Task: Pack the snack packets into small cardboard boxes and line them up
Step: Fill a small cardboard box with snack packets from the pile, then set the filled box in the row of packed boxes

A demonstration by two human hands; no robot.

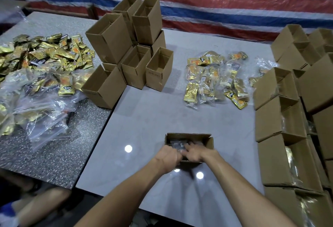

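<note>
A small open cardboard box (pixel 187 137) stands on the pale table in front of me. Inside it lies a clear bag of snack packets (pixel 177 144), mostly hidden by my hands. My left hand (pixel 169 156) reaches over the box's near rim with fingers curled down into it. My right hand (pixel 195 152) lies beside it, its fingers pressing down on the bag. Whether the left hand grips the bag is hidden. More bagged gold-and-orange packets (pixel 216 80) lie spread at the table's far right.
A stack of empty open boxes (pixel 129 53) stands at the table's far middle. Filled boxes (pixel 281 122) line the right edge. A heap of loose gold packets and clear bags (pixel 41 68) covers the speckled table at left. A striped tarp hangs behind.
</note>
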